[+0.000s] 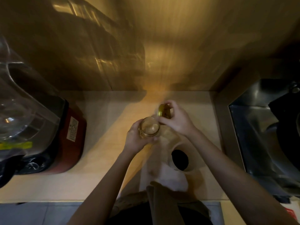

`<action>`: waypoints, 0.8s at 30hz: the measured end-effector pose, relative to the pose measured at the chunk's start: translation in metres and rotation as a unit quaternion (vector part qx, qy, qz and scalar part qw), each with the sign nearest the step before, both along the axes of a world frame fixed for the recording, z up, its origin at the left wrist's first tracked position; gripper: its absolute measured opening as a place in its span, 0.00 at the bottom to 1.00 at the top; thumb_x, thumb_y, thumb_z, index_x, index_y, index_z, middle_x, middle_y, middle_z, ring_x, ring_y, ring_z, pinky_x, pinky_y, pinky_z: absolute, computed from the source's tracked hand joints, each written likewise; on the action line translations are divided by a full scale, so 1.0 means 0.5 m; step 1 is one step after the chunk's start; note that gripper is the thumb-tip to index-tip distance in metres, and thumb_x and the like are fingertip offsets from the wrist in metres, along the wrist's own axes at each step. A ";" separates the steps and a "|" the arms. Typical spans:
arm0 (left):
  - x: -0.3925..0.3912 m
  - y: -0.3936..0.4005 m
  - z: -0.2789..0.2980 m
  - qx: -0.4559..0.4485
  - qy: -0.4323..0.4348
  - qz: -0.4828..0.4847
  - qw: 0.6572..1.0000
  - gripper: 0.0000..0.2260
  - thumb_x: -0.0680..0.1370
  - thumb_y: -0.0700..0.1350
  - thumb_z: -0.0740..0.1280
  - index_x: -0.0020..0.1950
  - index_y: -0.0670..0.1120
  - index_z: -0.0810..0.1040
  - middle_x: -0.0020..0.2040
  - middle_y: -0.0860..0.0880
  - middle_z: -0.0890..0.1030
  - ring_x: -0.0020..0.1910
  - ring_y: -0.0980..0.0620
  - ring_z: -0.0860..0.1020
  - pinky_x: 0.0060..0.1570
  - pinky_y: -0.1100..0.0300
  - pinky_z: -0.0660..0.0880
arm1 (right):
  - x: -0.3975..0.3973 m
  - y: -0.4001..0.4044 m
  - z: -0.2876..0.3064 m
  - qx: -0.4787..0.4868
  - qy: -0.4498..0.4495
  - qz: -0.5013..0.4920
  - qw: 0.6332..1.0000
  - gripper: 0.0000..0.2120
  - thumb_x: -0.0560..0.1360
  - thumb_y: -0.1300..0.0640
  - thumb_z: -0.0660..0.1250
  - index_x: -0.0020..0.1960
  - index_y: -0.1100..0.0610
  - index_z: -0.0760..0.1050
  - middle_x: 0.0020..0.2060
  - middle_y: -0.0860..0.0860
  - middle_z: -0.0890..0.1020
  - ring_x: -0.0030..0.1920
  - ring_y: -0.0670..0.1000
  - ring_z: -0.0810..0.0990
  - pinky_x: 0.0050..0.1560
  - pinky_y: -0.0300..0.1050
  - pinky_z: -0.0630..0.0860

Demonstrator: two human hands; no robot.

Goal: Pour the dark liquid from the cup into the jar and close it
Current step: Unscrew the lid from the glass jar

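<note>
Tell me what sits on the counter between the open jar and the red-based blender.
Nothing: in the head view the countertop between the jar, held by the left hand, and the blender is bare.

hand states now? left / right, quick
Left hand: grip closed around the open glass jar.
Right hand: grip closed on the gold lid, off the jar.

Two bare forearms reach forward from the bottom edge, converging at centre. The left hand (pixel 136 138) is curled in a wrapping grasp, fingers bent round, thumb side up. The right hand (pixel 176 119) sits slightly farther forward, fingertips pinched together, wrist bent
</note>
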State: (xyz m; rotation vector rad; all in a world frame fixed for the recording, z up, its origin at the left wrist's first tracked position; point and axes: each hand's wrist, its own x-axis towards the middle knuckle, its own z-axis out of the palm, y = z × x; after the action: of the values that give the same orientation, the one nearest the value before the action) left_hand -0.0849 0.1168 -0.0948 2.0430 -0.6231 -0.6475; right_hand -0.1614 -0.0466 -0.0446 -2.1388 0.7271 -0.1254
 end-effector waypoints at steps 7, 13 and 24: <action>0.000 0.009 -0.014 -0.001 0.021 0.018 1.000 0.38 0.58 0.50 0.79 0.65 0.49 0.69 0.62 0.51 0.77 0.58 0.56 0.73 0.49 0.75 0.66 | -0.011 -0.049 -0.115 0.025 0.015 -0.122 0.992 0.30 0.59 0.59 0.79 0.57 0.60 0.70 0.52 0.53 0.69 0.57 0.55 0.72 0.54 0.39 0.67; -0.003 0.003 -0.031 0.010 0.032 0.031 0.999 0.39 0.57 0.50 0.79 0.66 0.50 0.69 0.63 0.52 0.76 0.61 0.55 0.73 0.57 0.69 0.68 | -0.013 -0.076 -0.179 0.001 0.034 -0.058 0.998 0.36 0.63 0.57 0.78 0.66 0.60 0.67 0.62 0.55 0.71 0.59 0.51 0.72 0.55 0.37 0.66; -0.001 0.002 -0.029 0.014 0.030 0.035 0.999 0.39 0.57 0.49 0.79 0.65 0.51 0.68 0.63 0.51 0.76 0.61 0.55 0.73 0.59 0.62 0.68 | 0.016 -0.079 -0.216 -0.131 0.172 0.018 0.976 0.40 0.64 0.53 0.77 0.70 0.59 0.62 0.65 0.57 0.69 0.66 0.57 0.65 0.65 0.47 0.64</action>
State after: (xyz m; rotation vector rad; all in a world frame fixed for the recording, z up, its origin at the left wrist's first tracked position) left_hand -0.0853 0.1177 -0.1094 2.0542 -0.5089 -0.6771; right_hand -0.1536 -0.0860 -0.1527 -2.4591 0.9095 0.1841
